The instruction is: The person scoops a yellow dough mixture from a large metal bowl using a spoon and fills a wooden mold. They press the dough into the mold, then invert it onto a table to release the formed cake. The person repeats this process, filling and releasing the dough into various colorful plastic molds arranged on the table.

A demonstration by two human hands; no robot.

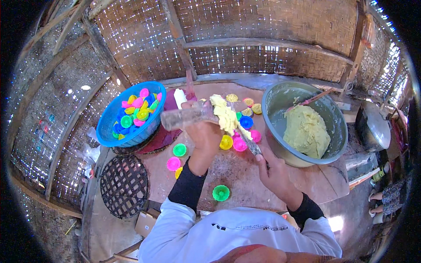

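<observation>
The biggest thing before me is the wooden table [245,175], and I'll place everything else from the big metal bowl [302,125] standing on its right part. Inside that bowl lies a mound of pale yellow dough [307,131], with a thin stick [313,98] leaning against the rim above it. Well to the left of the bowl sits a blue plastic basket [115,117] heaped with small coloured cups. Below the basket, farther from the bowl, a round black wire rack [124,186] rests off the table's edge.

Just left of the bowl, my left hand [202,131] is clenched around a clear tube-shaped press [186,117], held sideways, with a lump of dough [226,116] clinging to the end that points toward the bowl. My right hand [274,168], below the bowl's left rim, grips the handle of a knife [251,143], its blade angled up against that dough.

Loose little moulds [239,143] in pink, yellow, blue and green lie scattered left of the bowl, under and around my hands; one green cup [221,192] sits alone nearest me.
</observation>
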